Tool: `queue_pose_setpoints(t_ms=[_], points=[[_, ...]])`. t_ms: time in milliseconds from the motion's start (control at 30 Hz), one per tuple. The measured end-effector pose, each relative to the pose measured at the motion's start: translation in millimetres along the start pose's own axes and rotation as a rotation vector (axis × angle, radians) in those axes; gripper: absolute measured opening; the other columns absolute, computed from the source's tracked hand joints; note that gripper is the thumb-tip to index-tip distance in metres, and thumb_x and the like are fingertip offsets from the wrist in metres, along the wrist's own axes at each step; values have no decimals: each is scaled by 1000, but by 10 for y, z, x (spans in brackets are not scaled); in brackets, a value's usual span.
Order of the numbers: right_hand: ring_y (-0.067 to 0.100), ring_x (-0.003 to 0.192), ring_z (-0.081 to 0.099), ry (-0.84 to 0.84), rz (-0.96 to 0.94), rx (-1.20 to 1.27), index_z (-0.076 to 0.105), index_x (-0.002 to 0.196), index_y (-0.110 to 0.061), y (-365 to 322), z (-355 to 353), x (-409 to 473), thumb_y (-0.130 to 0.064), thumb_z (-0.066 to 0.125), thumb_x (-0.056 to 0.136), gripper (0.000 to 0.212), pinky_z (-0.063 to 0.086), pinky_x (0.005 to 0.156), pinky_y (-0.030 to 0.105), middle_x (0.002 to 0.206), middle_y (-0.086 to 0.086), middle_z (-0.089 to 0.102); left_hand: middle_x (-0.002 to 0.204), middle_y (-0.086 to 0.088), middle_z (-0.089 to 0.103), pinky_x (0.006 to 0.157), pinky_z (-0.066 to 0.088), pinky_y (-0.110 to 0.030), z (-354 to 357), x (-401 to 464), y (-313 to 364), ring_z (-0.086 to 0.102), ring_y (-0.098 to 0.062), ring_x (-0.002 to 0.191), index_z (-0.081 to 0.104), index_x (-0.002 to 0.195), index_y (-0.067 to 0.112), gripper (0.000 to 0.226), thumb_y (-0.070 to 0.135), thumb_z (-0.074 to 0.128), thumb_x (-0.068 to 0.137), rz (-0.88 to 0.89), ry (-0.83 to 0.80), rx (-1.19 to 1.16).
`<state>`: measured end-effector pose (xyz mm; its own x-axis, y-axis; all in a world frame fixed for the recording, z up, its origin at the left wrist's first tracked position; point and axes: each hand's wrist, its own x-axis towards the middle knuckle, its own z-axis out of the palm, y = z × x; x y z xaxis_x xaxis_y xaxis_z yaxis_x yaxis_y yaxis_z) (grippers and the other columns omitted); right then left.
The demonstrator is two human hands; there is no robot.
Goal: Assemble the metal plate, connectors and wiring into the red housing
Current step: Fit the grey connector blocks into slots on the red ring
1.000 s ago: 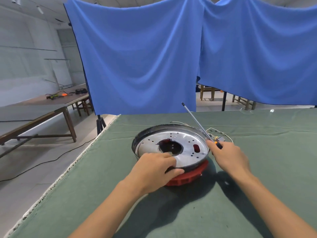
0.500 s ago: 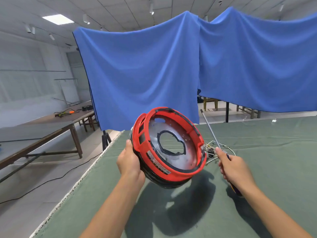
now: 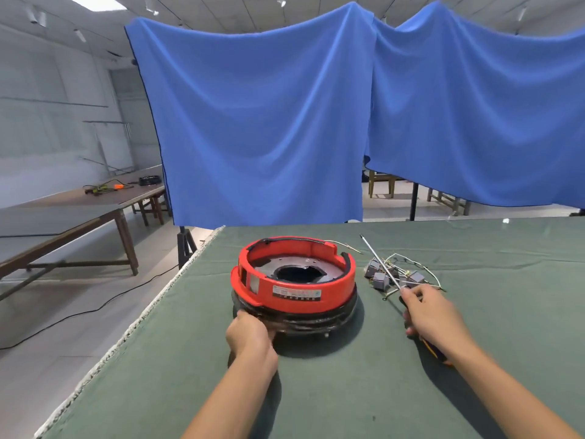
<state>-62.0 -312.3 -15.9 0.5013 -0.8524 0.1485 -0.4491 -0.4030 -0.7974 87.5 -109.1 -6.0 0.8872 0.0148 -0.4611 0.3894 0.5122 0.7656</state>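
Half a second ago the left hand held the red housing tilted up off the table with its open side facing the camera; now the housing [image 3: 294, 280] sits flat on the green table [image 3: 348, 391], red ring uppermost and a black band beneath it. The left hand [image 3: 250, 339] is at the near left edge of that black band, fingers curled against it, though blur hides whether they truly grip it. The right hand [image 3: 435, 318], which was raised beside the housing, is now low over the table to the right, its fingers wrapped round the handle of a screwdriver [image 3: 384, 270]. The thin metal shaft runs up and away to the left, crossing over the loose parts.

Inside the red ring lies the round metal plate [image 3: 269, 270], shiny grey, with a large dark opening at its centre. A white label is stuck on the near wall of the housing, and a rectangular window shows on its left side. A black strip and a thin wire run along the far rim.

Just right of the housing, under the screwdriver shaft, lies a tangle of pale wiring [image 3: 421, 267] with several small grey connectors [image 3: 380, 282], all resting on the table outside the housing.

Blue curtains [image 3: 269, 122] hang behind the table.
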Motion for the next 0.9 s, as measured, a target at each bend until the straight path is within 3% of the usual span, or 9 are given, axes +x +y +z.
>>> queue_pose_setpoints(t_ms=[100,233,333,433,533,633,700,800,900], points=[[32,94,62,-6,12,-269,59,91,-12,-42,5,23,-38,48,94,28,47,77,35,96,12,69,80,-13,66,40,49,-26,-41,-97,-17,65,-19,54,58,87,4,33,19,33,102,99,-209,272],[33,97,60,-10,32,-438,52,89,-15,-125,32,-43,-42,59,86,28,42,71,33,101,12,65,59,-8,67,32,36,-17,-119,-155,-26,48,-13,29,58,73,1,40,18,34,100,270,-429,711],[31,91,59,-31,18,-474,46,82,-17,-157,67,-96,-37,64,79,28,42,65,33,95,9,63,54,-6,66,36,37,-18,-205,-156,-62,51,-20,34,59,68,3,35,15,38,92,366,-479,976],[30,86,58,-41,26,-457,45,78,-18,-162,67,-123,-36,62,75,25,41,63,33,90,7,63,61,-6,69,59,53,-31,-245,-189,-18,63,-27,55,60,63,6,29,21,42,81,558,-435,1278],[30,83,57,-59,27,-430,43,75,-19,-159,64,-117,-35,61,74,24,40,62,33,86,6,62,62,-3,61,61,46,-33,-187,-294,47,56,-28,63,49,56,12,30,27,47,82,828,-321,1335],[29,82,56,-68,18,-427,43,75,-18,-148,73,-90,-38,59,75,25,39,61,33,84,6,61,79,-1,60,64,42,-34,-59,-404,56,55,-25,80,53,72,20,13,29,52,81,1250,-349,1282],[28,81,57,-94,0,-415,43,74,-18,-152,67,-64,-39,60,75,27,39,61,33,81,5,63,93,-2,58,75,43,-36,11,-370,12,51,-24,93,60,91,17,22,33,56,76,1487,-478,1349],[18,67,56,-179,-56,-344,44,68,-18,-173,52,6,-36,64,76,28,40,58,31,69,0,60,105,1,54,93,35,-33,74,-209,-16,47,-22,102,60,108,21,39,50,54,82,1528,-573,1535],[15,50,55,-246,-82,-258,48,62,-16,-190,54,98,-49,64,80,41,47,56,29,59,0,62,87,1,63,84,43,-35,109,-120,-36,58,-23,86,69,97,22,35,51,67,78,1598,-527,1516]])
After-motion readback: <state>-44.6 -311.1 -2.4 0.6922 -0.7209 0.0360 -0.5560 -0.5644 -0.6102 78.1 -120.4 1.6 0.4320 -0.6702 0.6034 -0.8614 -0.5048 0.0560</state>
